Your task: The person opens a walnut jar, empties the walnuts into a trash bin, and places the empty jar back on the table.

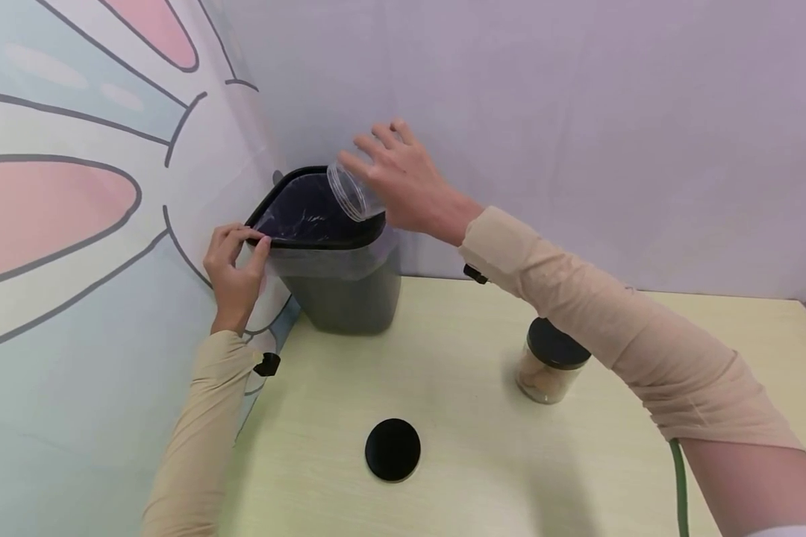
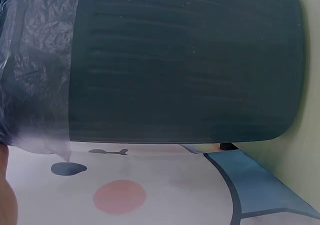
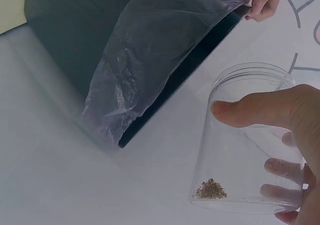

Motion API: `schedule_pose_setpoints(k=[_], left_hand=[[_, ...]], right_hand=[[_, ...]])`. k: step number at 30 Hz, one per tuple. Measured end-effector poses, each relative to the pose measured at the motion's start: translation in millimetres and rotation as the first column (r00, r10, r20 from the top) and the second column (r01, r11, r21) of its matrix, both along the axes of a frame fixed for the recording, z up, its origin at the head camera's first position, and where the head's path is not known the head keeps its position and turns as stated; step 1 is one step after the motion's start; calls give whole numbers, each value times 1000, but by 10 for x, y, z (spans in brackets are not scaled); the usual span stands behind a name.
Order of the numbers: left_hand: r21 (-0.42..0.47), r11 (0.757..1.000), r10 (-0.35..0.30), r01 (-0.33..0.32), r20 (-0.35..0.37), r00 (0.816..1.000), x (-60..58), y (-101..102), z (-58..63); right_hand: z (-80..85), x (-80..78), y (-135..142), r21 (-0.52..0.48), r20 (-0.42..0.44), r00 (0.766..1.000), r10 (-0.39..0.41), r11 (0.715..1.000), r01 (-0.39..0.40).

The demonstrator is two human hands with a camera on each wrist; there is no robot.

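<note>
Lid point(image 1: 392, 450), round and black, lies flat on the pale table point(image 1: 470, 477), on the person's side of both grips. Somewhat farther off, nearer the right grip than the left, a lidded jar point(image 1: 544, 379) of beige pieces stands upright. Beyond it, the left hand point(image 1: 231, 287) pinches the rim of a dark grey bin point(image 1: 349, 302) between thumb and fingers. The bin stands to the right of that pinch, a translucent bag point(image 3: 135, 60) folded over its rim. Past the bin's right side, the right hand point(image 1: 410, 179) grips a clear jar point(image 3: 240, 150), thumb and fingers around it, its uncovered mouth tilted towards the bin; brown crumbs point(image 3: 211, 189) rest near its base. Behind this grip hangs a pale lilac backdrop point(image 1: 578, 134).
</note>
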State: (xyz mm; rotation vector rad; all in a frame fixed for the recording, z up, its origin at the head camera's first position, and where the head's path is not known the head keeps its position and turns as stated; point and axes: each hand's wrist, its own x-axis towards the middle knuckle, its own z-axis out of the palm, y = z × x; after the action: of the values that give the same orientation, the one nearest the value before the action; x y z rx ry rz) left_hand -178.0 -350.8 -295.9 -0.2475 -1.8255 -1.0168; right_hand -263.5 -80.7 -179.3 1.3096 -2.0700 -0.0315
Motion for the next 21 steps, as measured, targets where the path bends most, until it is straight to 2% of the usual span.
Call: schedule_pose_setpoints(k=[4,11,21], left_hand=[[-9,1000,-1,1,-2,1000,-3,4,-6],[-4,1000,-2,2,-14,1000,-11,22,-2],[-5,1000,7,-7,-15,1000,-12,34,-1]], right_hand=[[-22,-20,22,-1,-39,999,10,1000,-10],[-100,-39,11,23,-220,975,31,999,-26],[-166,-43,-33,53,-276,961,30,998,-15]])
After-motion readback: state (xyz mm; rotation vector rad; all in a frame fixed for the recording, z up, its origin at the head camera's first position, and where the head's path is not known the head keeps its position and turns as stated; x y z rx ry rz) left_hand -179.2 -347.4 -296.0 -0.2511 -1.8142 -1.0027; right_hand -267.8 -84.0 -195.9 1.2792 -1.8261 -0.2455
